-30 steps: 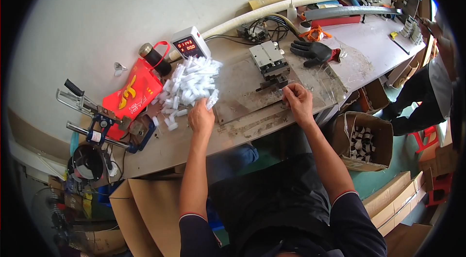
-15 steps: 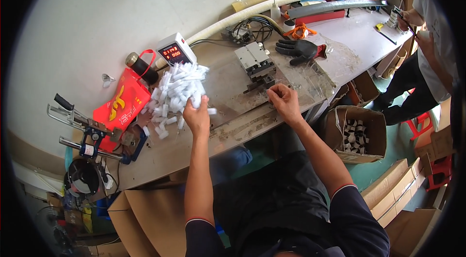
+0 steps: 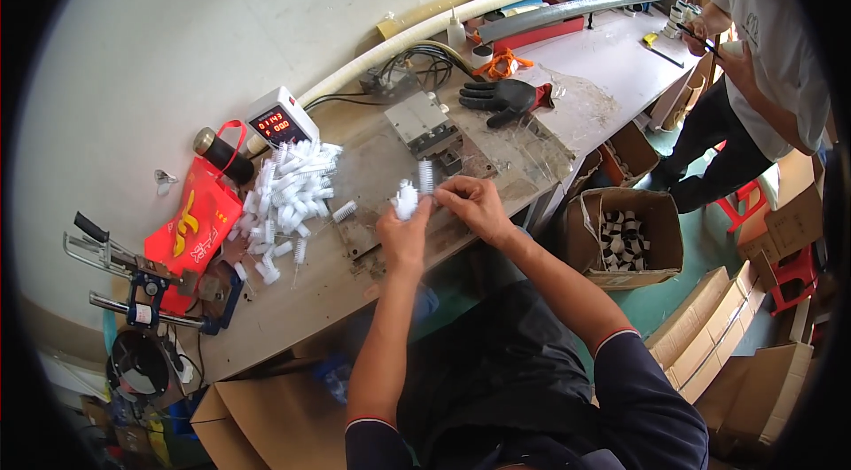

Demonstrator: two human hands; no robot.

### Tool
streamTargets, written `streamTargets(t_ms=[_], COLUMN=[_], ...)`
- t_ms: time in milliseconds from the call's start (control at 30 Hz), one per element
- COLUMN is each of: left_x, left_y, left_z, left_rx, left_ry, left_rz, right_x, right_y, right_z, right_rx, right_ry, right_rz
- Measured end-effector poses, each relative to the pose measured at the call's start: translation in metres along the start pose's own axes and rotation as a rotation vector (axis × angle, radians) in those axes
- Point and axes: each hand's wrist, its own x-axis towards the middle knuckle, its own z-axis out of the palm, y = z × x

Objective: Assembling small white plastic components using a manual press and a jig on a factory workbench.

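My left hand [image 3: 403,238] is closed around a few small white bristle brushes [image 3: 405,200], whose ends stick out above the fingers. Close beside it, my right hand [image 3: 479,207] pinches at the lower end of one upright white brush [image 3: 425,174]; the fingertips of both hands nearly meet there. Just beyond the hands sits a small metal machine fixture [image 3: 424,126] on the worktop. To the left lies a heap of similar white brushes [image 3: 288,186], with a single brush [image 3: 344,211] apart from it.
A counter box with red digits [image 3: 282,120], a dark flask [image 3: 222,153] and a red bag [image 3: 193,226] stand behind the heap. A hand-lever clamp device [image 3: 146,288] is far left. A black glove [image 3: 501,99] lies beyond the fixture. Right are an open carton [image 3: 581,239] and another person [image 3: 767,71].
My left hand has moved right from the heap, carrying brushes, and now meets my right hand before the fixture. The view has shifted, too.
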Motion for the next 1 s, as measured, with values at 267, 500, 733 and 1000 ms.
streamTargets(t_ms=[267,500,733,1000], left_x=[-0.011,0.01,0.052,0.042], left_y=[-0.015,-0.01,-0.026,-0.022], left_z=[0.017,-0.007,-0.042,-0.038], left_rx=[0.04,0.169,0.154,0.332], left_ry=[-0.034,0.087,0.268,0.279], left_rz=[0.107,0.259,0.355,0.486], right_x=[-0.003,0.0,0.006,0.002], right_y=[-0.008,-0.014,-0.05,-0.006], right_z=[-0.003,-0.033,-0.109,-0.022], right_rx=[0.13,-0.082,-0.125,-0.649], right_ry=[0.01,0.09,0.394,0.126], right_rz=[0.19,0.201,0.102,-0.036])
